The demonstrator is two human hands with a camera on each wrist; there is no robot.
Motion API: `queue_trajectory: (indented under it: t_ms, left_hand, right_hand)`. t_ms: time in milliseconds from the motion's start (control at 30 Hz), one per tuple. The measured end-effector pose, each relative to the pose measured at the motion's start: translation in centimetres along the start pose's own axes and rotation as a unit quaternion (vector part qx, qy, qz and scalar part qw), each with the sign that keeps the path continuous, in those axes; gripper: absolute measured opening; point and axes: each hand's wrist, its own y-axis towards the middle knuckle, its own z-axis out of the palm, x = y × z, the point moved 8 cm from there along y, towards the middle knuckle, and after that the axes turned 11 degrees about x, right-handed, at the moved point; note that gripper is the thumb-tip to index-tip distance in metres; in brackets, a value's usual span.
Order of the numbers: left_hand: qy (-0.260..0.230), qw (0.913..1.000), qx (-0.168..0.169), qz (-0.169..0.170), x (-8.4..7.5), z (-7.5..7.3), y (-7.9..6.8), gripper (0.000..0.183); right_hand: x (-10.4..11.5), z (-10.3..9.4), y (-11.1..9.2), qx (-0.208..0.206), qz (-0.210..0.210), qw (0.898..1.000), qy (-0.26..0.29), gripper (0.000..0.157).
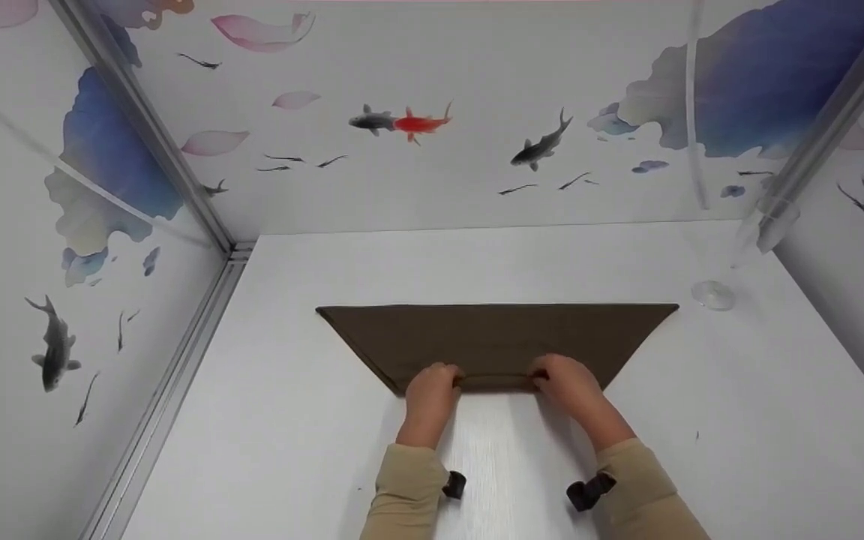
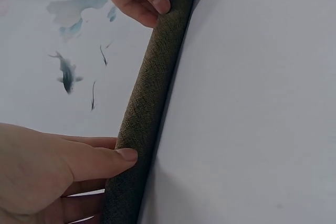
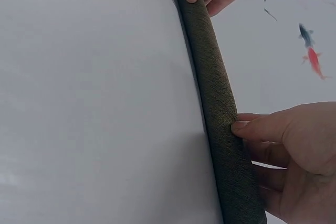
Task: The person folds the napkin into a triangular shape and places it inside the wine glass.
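Observation:
A dark brown, coarsely woven cloth (image 1: 498,334) lies on the white table, wide along its far edge and narrowing towards me. Its near edge forms a thick fold or roll, seen close up as a long band (image 2: 149,82) in the left wrist view. My left hand (image 1: 430,394) pinches this near edge left of the middle, thumb on top. On the right part of the same edge, my right hand (image 1: 571,390) pinches the cloth, its thumb (image 3: 247,127) on the near face. A short stretch of edge shows between the hands. Some fingertips are hidden behind the cloth.
A small clear round piece (image 1: 713,295) lies on the white table (image 1: 289,450) beyond the cloth's right corner. White panels with printed fish and petals enclose the back (image 1: 417,180) and both sides. Metal rails (image 1: 169,397) run along the left edge.

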Motion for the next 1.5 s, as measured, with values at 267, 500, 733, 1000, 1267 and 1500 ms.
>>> queue_trajectory:
  t_ms: [267, 500, 733, 1000, 1267, 1500]
  left_hand:
    - [0.001, 0.9996, -0.021, 0.020, 0.0, -0.3, -0.1, 0.016]
    - [0.068, 0.9968, -0.038, 0.021, -0.1, -0.8, 0.5, 0.009]
    - [0.131, 0.9903, -0.044, 0.015, -0.5, -0.6, 0.9, 0.015]
    - [0.151, 0.9884, -0.010, 0.017, -0.8, 0.1, 1.3, 0.015]
    - [0.093, 0.9938, 0.053, 0.031, -0.3, 0.2, 1.2, 0.016]
    - [0.090, 0.9932, 0.060, 0.042, -0.7, 0.3, 0.6, 0.024]
  right_hand:
    - [-0.4, -0.2, 0.4, -0.009, 0.013, 1.000, -0.005, 0.012]
    - [0.0, 0.2, 0.7, -0.008, -0.014, 1.000, -0.009, 0.013]
    - [1.6, -0.4, 0.4, -0.077, -0.091, 0.986, -0.116, 0.016]
    - [1.6, -0.2, -0.1, -0.048, -0.070, 0.983, -0.163, 0.009]
    - [1.5, 0.3, -0.8, 0.007, -0.090, 0.980, -0.179, 0.017]
    - [1.3, 0.4, -1.0, 0.010, -0.102, 0.973, -0.205, 0.018]
